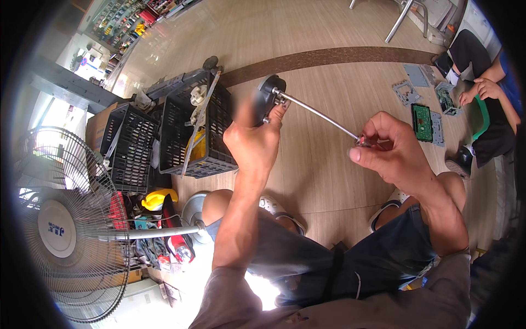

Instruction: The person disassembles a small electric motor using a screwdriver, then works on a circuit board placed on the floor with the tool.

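My left hand [253, 140] is raised over the floor, closed around a round black part [270, 88] with small metal fittings at its side. A blurred patch covers some of its fingers. From the fittings a thin, shiny metal rod [320, 114] slants down to the right. At the rod's far end, my right hand [397, 151] is closed, with thumb and fingers pinching near the tip. Something small and reddish shows between those fingers, too small to name.
Black plastic crates [211, 156] with assorted parts stand on the left, behind a standing fan [57, 227]. At the right, a seated person [487, 93] has a green circuit board [422, 122] and metal plates [405, 93] on the floor nearby. Metal chair legs [399, 22] stand farther back.
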`<state>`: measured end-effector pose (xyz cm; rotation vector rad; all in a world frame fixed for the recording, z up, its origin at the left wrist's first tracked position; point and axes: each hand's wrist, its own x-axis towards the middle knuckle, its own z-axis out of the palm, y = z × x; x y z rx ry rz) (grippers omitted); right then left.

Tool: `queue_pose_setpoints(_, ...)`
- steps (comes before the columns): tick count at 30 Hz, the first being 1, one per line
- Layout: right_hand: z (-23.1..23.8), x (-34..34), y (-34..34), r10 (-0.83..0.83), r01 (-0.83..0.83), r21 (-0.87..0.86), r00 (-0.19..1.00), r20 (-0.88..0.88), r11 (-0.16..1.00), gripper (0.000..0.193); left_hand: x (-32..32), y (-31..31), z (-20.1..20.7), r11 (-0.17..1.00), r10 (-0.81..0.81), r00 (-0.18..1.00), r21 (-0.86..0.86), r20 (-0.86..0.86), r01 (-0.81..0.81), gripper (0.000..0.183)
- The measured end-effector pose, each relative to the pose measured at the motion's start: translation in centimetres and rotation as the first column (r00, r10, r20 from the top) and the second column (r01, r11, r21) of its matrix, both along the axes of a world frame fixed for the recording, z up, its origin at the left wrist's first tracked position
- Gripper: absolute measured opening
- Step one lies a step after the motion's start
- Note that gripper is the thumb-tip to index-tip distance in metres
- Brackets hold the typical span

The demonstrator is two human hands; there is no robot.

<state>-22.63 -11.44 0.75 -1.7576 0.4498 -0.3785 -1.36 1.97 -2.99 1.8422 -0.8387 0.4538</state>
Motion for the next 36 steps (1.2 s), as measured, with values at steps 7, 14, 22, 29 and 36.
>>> queue_pose_setpoints(7,1.1,0.0,0.1,-0.001,0.03,0.181,0.988,-0.157,0.983,0.031,-0.3,0.2,0.4,1.0,0.006,1.0,0.027,-0.03,-0.005,0.039)
queue_pose_setpoints(14,1.2,0.2,0.6,-0.016,0.028,0.156,0.997,-0.08,0.987,0.031,-0.2,0.1,0.1,0.999,-0.007,0.998,0.031,-0.061,0.009,0.042)
queue_pose_setpoints(22,0.2,0.1,0.1,-0.02,0.022,0.05,0.999,-0.025,0.999,0.027,-0.4,0.1,0.5,0.999,0.001,0.997,0.04,-0.073,0.001,0.044)
queue_pose_setpoints(29,0.0,0.0,0.1,0.095,-0.079,0.13,0.988,-0.119,0.988,0.035,-0.4,0.2,0.4,1.0,-0.005,0.999,0.027,-0.046,0.006,0.042)
queue_pose_setpoints(36,0.9,0.2,0.5,0.11,-0.08,0.307,0.991,-0.081,0.948,0.036,-0.3,0.3,0.2,1.0,-0.019,0.999,0.013,-0.041,0.019,0.042)
